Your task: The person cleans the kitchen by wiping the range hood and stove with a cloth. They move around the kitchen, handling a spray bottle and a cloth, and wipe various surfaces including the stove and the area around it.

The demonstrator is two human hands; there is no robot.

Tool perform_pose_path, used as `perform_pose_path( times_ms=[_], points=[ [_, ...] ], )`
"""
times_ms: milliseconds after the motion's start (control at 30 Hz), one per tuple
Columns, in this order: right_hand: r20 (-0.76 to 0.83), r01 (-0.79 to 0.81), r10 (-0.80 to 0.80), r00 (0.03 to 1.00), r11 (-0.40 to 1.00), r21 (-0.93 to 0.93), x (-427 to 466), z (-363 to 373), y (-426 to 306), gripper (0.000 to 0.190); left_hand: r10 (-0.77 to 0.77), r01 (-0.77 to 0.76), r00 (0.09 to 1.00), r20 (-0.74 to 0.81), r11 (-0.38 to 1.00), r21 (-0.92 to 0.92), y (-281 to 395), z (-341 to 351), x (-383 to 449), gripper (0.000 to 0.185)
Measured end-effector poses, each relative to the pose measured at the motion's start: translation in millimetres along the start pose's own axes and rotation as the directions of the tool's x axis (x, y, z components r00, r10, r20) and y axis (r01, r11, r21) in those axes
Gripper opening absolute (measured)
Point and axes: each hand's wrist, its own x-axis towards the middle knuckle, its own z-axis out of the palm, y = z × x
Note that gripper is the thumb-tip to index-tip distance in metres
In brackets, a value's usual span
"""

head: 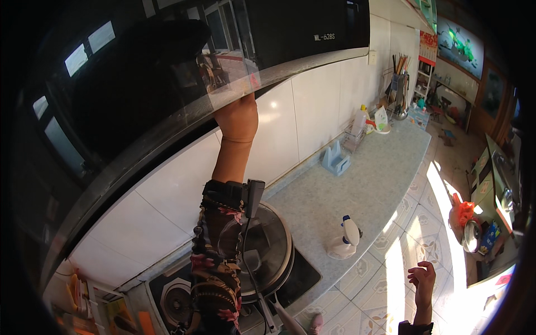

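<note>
My left hand (pixel 239 118) reaches up to the lower edge of a black glossy range hood (pixel 293 29); its fingers are hidden behind that edge. A dark floral sleeve (pixel 217 251) covers the forearm, with a small black device (pixel 254 197) and its cable at the cuff. Below the arm, a pan with a glass lid (pixel 274 234) sits on a black gas stove (pixel 307 274), partly covered by the sleeve. Off to the right, my right hand (pixel 423 280) hangs over the tiled floor, fingers loosely curled and apart, holding nothing.
A spray bottle (pixel 344 243) stands near the front edge of the countertop (pixel 301 209). Against the wall are a light-blue plastic stand (pixel 336 161), a wire rack (pixel 354 136) with bottles, and a utensil holder (pixel 398 83). Left of the pan is a bare burner (pixel 176 299).
</note>
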Motion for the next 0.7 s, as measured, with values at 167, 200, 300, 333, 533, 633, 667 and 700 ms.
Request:
perform_pose_path(
  times_ms=[167, 200, 300, 333, 533, 633, 667, 700],
  points=[
    [0.002, -0.011, 0.011, 1.000, 1.000, -0.009, -2.9, 2.0, -1.7, 0.027, -0.041, 0.040, 0.999, 0.012, 0.997, 0.064, 12.4, 12.3, 0.9, 0.014],
    [-0.010, -0.018, 0.018, 1.000, 1.000, 0.002, -3.2, 2.8, -2.2, 0.027, -0.031, 0.023, 0.997, 0.064, 0.994, 0.110, 16.5, 13.6, 0.4, 0.013],
    [-0.030, -0.027, 0.027, 0.999, 0.999, 0.020, -3.4, 5.2, -3.9, 0.026, -0.043, 0.018, 0.988, 0.149, 0.986, 0.167, 22.8, 13.8, -1.2, 0.013],
    [-0.028, -0.027, 0.028, 0.999, 0.999, 0.019, -3.8, 5.8, -4.1, 0.027, -0.052, 0.023, 0.985, 0.166, 0.985, 0.170, 24.0, 13.7, -1.7, 0.013],
    [-0.019, -0.019, 0.020, 1.000, 0.999, 0.039, -6.3, 4.9, -0.9, 0.026, -0.135, 0.125, 0.973, 0.187, 0.990, 0.066, 15.6, 5.4, -4.7, 0.016],
    [-0.023, -0.027, 0.028, 0.999, 0.999, 0.042, -6.3, 2.8, 1.7, 0.026, -0.102, 0.099, 0.993, 0.063, 0.994, 0.054, 11.9, 1.9, -4.8, 0.018],
    [-0.027, -0.034, 0.035, 0.999, 0.999, 0.041, -5.5, 1.9, 2.2, 0.026, -0.093, 0.089, 0.993, 0.074, 0.995, 0.049, 13.6, 3.3, -3.5, 0.019],
    [-0.029, -0.042, 0.043, 0.999, 0.998, 0.038, -5.0, 1.0, 3.0, 0.026, -0.104, 0.097, 0.990, 0.099, 0.993, 0.075, 16.6, 5.3, -2.1, 0.020]
  ],
)
